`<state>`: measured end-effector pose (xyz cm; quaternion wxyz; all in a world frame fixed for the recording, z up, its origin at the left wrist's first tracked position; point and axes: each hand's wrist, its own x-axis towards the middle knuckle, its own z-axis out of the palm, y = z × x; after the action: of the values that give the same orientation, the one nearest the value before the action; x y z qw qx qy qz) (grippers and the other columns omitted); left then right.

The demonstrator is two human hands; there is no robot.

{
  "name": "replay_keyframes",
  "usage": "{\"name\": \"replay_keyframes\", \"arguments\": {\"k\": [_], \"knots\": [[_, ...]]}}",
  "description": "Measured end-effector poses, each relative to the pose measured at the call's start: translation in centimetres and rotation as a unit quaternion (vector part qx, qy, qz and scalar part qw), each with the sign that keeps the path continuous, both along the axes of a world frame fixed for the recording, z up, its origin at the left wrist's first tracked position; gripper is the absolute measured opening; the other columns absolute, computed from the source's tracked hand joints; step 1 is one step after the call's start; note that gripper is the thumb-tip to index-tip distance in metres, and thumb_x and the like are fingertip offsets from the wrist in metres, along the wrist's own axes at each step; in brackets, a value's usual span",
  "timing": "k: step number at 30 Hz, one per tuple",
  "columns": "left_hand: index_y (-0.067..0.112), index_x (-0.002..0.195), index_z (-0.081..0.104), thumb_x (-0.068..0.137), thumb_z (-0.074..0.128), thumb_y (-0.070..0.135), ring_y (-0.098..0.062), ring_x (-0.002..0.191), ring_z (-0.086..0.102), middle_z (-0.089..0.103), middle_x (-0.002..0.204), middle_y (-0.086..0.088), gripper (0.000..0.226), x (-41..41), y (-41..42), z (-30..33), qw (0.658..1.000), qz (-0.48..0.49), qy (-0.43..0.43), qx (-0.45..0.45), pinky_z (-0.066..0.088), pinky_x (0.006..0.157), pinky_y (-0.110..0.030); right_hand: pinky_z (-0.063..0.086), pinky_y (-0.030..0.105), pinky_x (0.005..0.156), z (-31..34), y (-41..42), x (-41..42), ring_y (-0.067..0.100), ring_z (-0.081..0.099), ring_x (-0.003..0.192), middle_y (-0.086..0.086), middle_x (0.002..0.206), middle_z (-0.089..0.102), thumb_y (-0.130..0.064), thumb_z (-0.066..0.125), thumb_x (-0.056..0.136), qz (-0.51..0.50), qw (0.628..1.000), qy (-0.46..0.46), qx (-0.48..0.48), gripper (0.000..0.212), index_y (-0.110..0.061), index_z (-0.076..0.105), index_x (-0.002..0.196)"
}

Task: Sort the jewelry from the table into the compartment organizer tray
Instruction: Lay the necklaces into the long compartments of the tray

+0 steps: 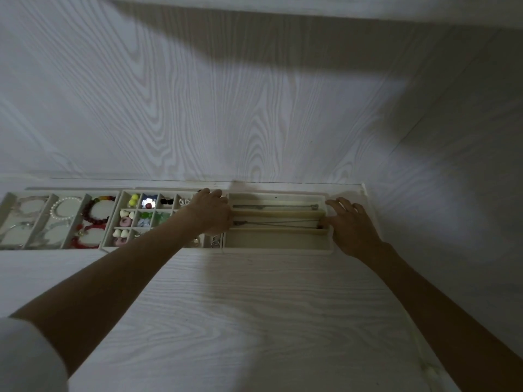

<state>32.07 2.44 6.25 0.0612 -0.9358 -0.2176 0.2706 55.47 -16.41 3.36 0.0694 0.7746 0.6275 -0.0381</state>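
- Head view: three pale compartment trays stand in a row along the far edge of a white wood-grain table [254, 306], against a white wood-grain wall [226, 94].
- The long cream three-channel necklace tray [278, 244] sits at the right end of the row, just beside the grid tray at its 9 o'clock.
- A thin dark chain necklace [276, 206] lies stretched along the far channel; a second dark chain necklace [278, 222] lies along the middle channel; the near channel shows only its lining.
- The left hand [210, 212] rests at the tray's left end, fingers curled over the rim; whether it pinches the chain's end I cannot tell.
- The right hand [352, 224] lies at the tray's right end, fingers spread and fairly straight, fingertips touching the rim near the middle chain's end.
- The left forearm [127, 267] crosses over the small-cell grid tray [124, 213], hiding its right-hand cells; yellow beads [134, 198], white heart pieces [127, 214] and green bits [147, 217] show in the others.
- At 9 o'clock, the three-slot bracelet tray [8, 202] holds a dark red bead bracelet [94, 212], a white pearl bracelet [63, 207] and blurred silvery bangles.
- Small metal rings [215, 242] sit in a cell just left of the necklace tray.
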Motion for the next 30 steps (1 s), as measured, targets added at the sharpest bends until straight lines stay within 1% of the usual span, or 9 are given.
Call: {"name": "replay_keyframes", "arguments": {"k": [5, 8, 13, 16, 20, 23, 25, 27, 30], "knots": [[0.015, 0.115, 0.063, 0.101, 0.025, 0.035, -0.022, 0.117, 0.045, 0.058, 0.123, -0.004, 0.045, -0.2, 0.3, -0.5, 0.999, 0.026, -0.012, -0.028, 0.033, 0.102, -0.037, 0.021, 0.038, 0.108, 0.3, 0.3, 0.0, 0.026, 0.025, 0.139, 0.006, 0.148, 0.036, -0.001, 0.052, 0.084, -0.051, 0.997, 0.058, 0.024, 0.045, -0.024, 0.063, 0.121], [0.017, 0.117, 0.063, 0.101, 0.025, 0.034, -0.022, 0.117, 0.045, 0.058, 0.123, -0.005, 0.044, -0.4, 0.4, -0.6, 0.999, 0.023, -0.022, -0.031, 0.033, 0.101, -0.036, 0.022, 0.039, 0.107, 0.5, 0.2, -0.2, 0.026, 0.026, 0.139, 0.007, 0.147, 0.038, -0.001, 0.053, 0.083, -0.048, 0.997, 0.057, 0.031, 0.046, -0.024, 0.063, 0.122], [0.016, 0.114, 0.064, 0.101, 0.026, 0.033, -0.022, 0.115, 0.046, 0.059, 0.121, -0.005, 0.044, -0.5, 0.4, -0.7, 0.998, 0.028, -0.035, -0.037, 0.034, 0.1, -0.036, 0.016, 0.038, 0.111, 0.5, 0.1, -0.5, 0.023, 0.02, 0.142, 0.004, 0.151, 0.031, -0.007, 0.049, 0.09, -0.056, 0.997, 0.043, 0.004, 0.042, -0.029, 0.061, 0.123], [0.017, 0.114, 0.065, 0.101, 0.026, 0.033, -0.021, 0.114, 0.047, 0.06, 0.12, -0.004, 0.044, -0.5, 0.4, -0.8, 0.997, 0.033, -0.047, -0.044, 0.036, 0.1, -0.037, 0.017, 0.037, 0.11, 0.6, 0.2, -0.5, 0.023, 0.022, 0.141, 0.005, 0.149, 0.034, -0.007, 0.049, 0.089, -0.052, 0.998, 0.043, 0.015, 0.041, -0.03, 0.064, 0.119], [0.017, 0.108, 0.067, 0.099, 0.028, 0.03, -0.02, 0.104, 0.05, 0.063, 0.11, -0.004, 0.042, -0.6, 0.4, -0.7, 0.993, 0.04, -0.096, -0.05, 0.041, 0.091, -0.035, 0.018, 0.039, 0.109, 0.7, 0.3, -0.5, 0.026, 0.024, 0.14, 0.007, 0.147, 0.037, -0.003, 0.05, 0.086, -0.053, 0.997, 0.051, 0.033, 0.041, -0.026, 0.066, 0.115], [0.017, 0.102, 0.069, 0.099, 0.031, 0.03, -0.02, 0.101, 0.052, 0.065, 0.103, -0.005, 0.04, -0.7, 0.3, -0.5, 0.989, 0.054, -0.13, -0.051, 0.041, 0.085, -0.034, 0.017, 0.042, 0.11, 0.4, 0.1, -0.5, 0.027, 0.02, 0.141, 0.008, 0.151, 0.031, -0.005, 0.049, 0.088, -0.036, 0.999, 0.039, 0.001, 0.041, -0.026, 0.063, 0.12], [0.018, 0.103, 0.07, 0.098, 0.034, 0.031, -0.02, 0.101, 0.052, 0.066, 0.102, -0.004, 0.038, -0.8, 0.3, -0.4, 0.985, 0.072, -0.147, -0.055, 0.04, 0.083, -0.033, 0.017, 0.041, 0.11, 0.3, 0.0, -0.4, 0.027, 0.021, 0.141, 0.008, 0.151, 0.031, -0.006, 0.05, 0.088, -0.038, 0.998, 0.036, -0.018, 0.041, -0.026, 0.062, 0.122], [0.022, 0.106, 0.07, 0.097, 0.037, 0.033, -0.02, 0.102, 0.051, 0.067, 0.102, -0.003, 0.037, -1.1, 0.4, 0.0, 0.979, 0.099, -0.168, -0.065, 0.04, 0.082, -0.033, 0.025, 0.042, 0.105, 0.4, 0.1, -0.5, 0.03, 0.032, 0.136, 0.011, 0.143, 0.042, -0.001, 0.054, 0.083, -0.052, 0.997, 0.055, 0.033, 0.042, -0.021, 0.066, 0.117], [0.02, 0.094, 0.069, 0.097, 0.037, 0.035, -0.019, 0.095, 0.053, 0.065, 0.084, 0.001, 0.035, -2.4, 0.2, 1.1, 0.955, 0.158, -0.235, -0.085, 0.04, 0.074, -0.031, 0.038, 0.042, 0.093, 1.2, 0.2, -1.0, 0.035, 0.052, 0.116, 0.014, 0.119, 0.061, 0.01, 0.059, 0.075, -0.106, 0.967, 0.114, 0.201, 0.038, -0.015, 0.073, 0.1]]}}
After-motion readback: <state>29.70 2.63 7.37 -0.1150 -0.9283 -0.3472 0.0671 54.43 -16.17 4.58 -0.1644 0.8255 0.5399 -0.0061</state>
